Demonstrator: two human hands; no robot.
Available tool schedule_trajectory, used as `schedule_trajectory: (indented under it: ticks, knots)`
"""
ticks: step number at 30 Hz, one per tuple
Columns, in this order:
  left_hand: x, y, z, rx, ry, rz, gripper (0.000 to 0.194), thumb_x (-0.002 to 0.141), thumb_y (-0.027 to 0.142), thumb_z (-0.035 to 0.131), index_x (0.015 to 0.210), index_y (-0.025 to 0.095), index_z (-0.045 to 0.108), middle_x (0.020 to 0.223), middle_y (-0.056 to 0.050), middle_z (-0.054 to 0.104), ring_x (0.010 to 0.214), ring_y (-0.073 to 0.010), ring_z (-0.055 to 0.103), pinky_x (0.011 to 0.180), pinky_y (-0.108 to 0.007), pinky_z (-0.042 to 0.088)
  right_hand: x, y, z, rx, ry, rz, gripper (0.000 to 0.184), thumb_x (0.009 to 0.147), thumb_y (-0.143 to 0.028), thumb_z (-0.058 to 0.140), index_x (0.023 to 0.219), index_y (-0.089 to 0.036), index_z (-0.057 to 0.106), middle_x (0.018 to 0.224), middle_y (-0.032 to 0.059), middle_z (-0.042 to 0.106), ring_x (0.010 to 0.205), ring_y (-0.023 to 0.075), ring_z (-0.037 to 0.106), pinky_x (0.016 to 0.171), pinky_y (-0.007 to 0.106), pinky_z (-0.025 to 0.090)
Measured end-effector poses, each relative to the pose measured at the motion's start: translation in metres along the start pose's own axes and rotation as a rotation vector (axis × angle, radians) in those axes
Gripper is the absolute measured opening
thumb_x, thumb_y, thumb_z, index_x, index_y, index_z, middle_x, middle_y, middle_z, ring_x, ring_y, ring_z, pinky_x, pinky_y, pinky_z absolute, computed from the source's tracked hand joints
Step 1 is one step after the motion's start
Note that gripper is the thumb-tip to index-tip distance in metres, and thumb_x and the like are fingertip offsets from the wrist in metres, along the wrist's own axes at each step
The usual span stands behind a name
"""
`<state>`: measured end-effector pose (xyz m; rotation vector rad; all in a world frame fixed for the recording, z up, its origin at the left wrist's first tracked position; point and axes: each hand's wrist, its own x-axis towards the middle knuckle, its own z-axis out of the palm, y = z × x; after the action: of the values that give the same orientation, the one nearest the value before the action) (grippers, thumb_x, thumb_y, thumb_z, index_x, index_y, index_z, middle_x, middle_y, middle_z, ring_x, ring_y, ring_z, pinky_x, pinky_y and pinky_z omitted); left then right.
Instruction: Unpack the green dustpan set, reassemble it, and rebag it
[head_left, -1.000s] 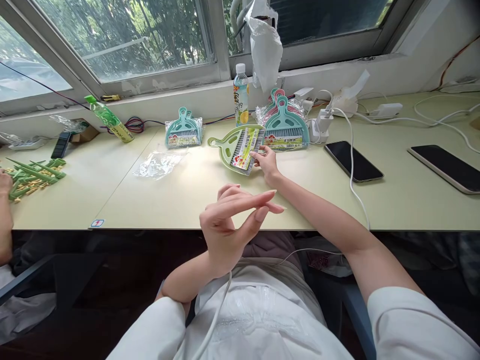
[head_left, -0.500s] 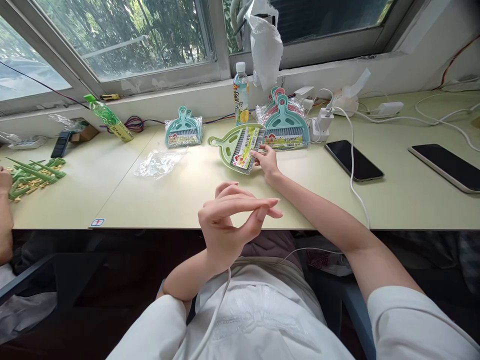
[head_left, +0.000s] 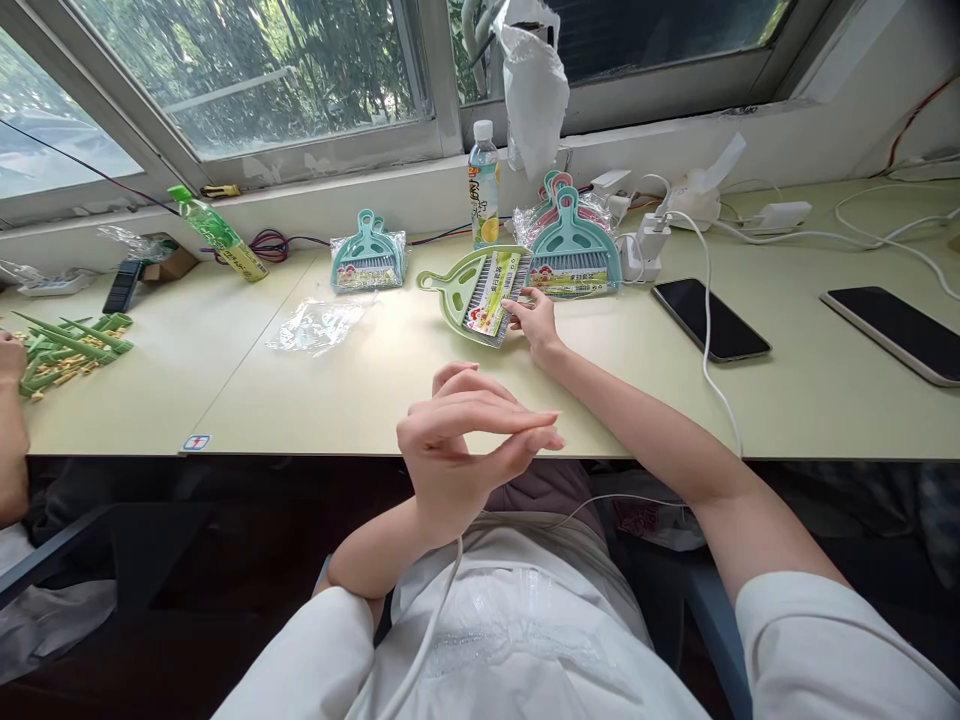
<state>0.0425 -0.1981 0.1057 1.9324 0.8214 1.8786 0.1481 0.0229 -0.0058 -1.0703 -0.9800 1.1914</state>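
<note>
My right hand (head_left: pixel 535 322) pinches the lower right edge of a green dustpan and brush set (head_left: pixel 456 297) with a yellow label, its handle pointing left over the table. In front of my body, above the table's near edge, my left hand (head_left: pixel 461 445) has thumb and fingertips pressed together, with nothing visible between them. Behind the green set lies a teal dustpan and brush set (head_left: pixel 574 245), with a pink one (head_left: pixel 553 185) partly hidden behind it. Another teal set (head_left: pixel 367 255) in clear wrapping rests farther left. A crumpled clear plastic bag (head_left: pixel 316 326) lies in front of that one.
A drink bottle (head_left: pixel 484 190) stands by the window sill; a green bottle (head_left: pixel 217 235) leans at left. Two phones (head_left: pixel 711 320) and a white cable (head_left: pixel 706 300) lie right. At far left, another person's hand (head_left: pixel 10 358) is beside green strips (head_left: pixel 79 345).
My left thumb and fingertips have shifted slightly against each other. My right hand and the green dustpan and brush set have stayed in place.
</note>
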Motion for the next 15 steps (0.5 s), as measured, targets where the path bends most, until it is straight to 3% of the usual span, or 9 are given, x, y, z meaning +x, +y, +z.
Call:
schedule_trajectory:
  ticks: [10,15]
  knots:
    - [0.005,-0.001,-0.002,0.009,-0.047,0.093,0.025,0.082,0.052,0.071,0.074,0.028,0.074,0.054,0.006,0.066,0.054,-0.0109,0.058,0.086,-0.034,0.048,0.000,-0.001,0.000,-0.010,-0.006,0.006,0.033,0.071,-0.030,0.078,0.092,-0.021,0.054,0.074,-0.0025,0.067,0.059,0.0100,0.060,0.049,0.018,0.045]
    - [0.006,0.042,-0.003,0.024,-0.159,0.174,0.025,0.084,0.057,0.066,0.072,0.035,0.069,0.050,0.011,0.063,0.053,-0.0111,0.059,0.098,-0.032,0.046,-0.001,-0.003,0.001,-0.029,-0.004,0.014,0.028,0.073,-0.026,0.075,0.091,-0.021,0.053,0.074,-0.0028,0.067,0.057,0.0093,0.060,0.048,0.018,0.044]
